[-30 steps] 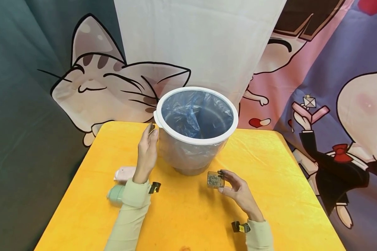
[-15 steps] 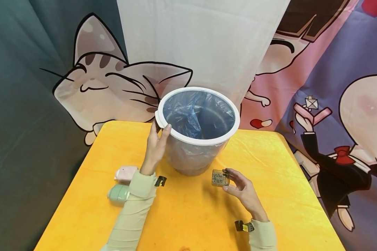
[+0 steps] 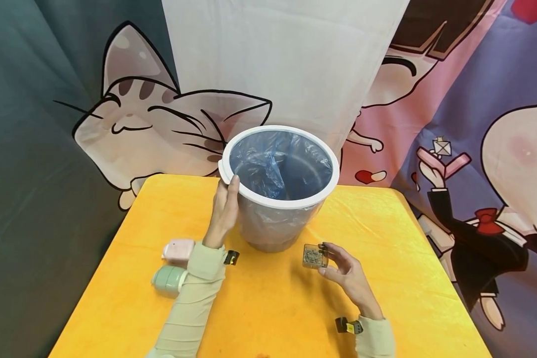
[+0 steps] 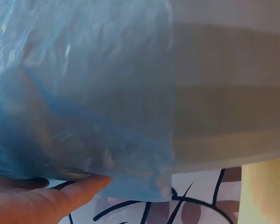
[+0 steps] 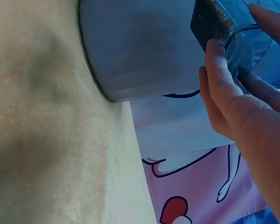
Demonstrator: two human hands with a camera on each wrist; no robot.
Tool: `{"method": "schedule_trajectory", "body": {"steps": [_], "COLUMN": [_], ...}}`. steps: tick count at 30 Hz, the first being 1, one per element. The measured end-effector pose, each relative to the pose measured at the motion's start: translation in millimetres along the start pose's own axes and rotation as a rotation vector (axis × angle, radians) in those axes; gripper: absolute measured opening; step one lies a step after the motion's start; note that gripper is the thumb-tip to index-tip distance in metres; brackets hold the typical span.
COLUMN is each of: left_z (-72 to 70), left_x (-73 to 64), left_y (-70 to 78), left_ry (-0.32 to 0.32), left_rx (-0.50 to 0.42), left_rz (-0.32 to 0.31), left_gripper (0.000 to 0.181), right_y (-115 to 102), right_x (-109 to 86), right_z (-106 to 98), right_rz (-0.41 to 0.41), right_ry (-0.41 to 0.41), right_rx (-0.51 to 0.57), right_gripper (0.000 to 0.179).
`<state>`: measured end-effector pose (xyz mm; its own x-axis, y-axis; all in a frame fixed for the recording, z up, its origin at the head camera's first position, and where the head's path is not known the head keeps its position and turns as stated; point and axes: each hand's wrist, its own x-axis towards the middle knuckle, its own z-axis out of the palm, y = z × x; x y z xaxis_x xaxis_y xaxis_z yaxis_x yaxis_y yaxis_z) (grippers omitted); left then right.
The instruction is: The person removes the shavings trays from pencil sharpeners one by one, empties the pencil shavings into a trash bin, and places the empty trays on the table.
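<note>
A trash can (image 3: 268,226) with a white rim and a blue plastic bag lining stands upright on the yellow-covered table. My left hand (image 3: 223,211) holds it at the left of the rim, thumb at the rim edge and the other fingers partly hidden. In the left wrist view, fingers (image 4: 79,193) lie against the bag-covered wall (image 4: 107,93). To the right of the can, my right hand (image 3: 349,278) pinches a small clear square container (image 3: 313,256) by its right side. Dark, crumbly bits lie inside it. The right wrist view shows this container (image 5: 212,25) tilted between thumb and fingers.
A pale pink packet-like item (image 3: 178,250) and a green bottle-like item (image 3: 167,279) with a white end lie left of my left forearm. Behind the table (image 3: 268,318) hangs a cartoon-printed cloth (image 3: 291,59).
My left hand has moved right and taken hold of the can's rim. The right hand has shifted slightly right with the clear container. The can stands in the same place.
</note>
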<state>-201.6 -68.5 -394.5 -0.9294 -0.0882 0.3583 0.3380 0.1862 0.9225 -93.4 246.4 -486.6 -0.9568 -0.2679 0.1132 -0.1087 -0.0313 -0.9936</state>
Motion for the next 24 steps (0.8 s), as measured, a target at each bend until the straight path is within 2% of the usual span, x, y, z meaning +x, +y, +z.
{"method": "schedule_trajectory", "body": {"steps": [4, 13, 24], "left_z": [1.0, 4.2, 4.7], "left_x": [0.1, -0.9, -1.0], "left_y": [-0.8, -4.9, -7.7], "left_ry": [0.038, 0.096, 0.111], "left_rx": [-0.037, -0.039, -0.059], "left_rz": [-0.035, -0.021, -0.017], "left_gripper": [0.068, 0.066, 0.065], "right_y": [-0.7, -2.3, -7.2], "right_x": [-0.4, -5.3, -7.6], "right_z": [-2.4, -7.5, -12.4], "right_rz": [-0.006, 0.017, -0.014], "right_ry": [0.007, 0.057, 0.074], "right_rx": [-0.015, -0.043, -0.03], "right_gripper": [0.063, 0.061, 0.059]}}
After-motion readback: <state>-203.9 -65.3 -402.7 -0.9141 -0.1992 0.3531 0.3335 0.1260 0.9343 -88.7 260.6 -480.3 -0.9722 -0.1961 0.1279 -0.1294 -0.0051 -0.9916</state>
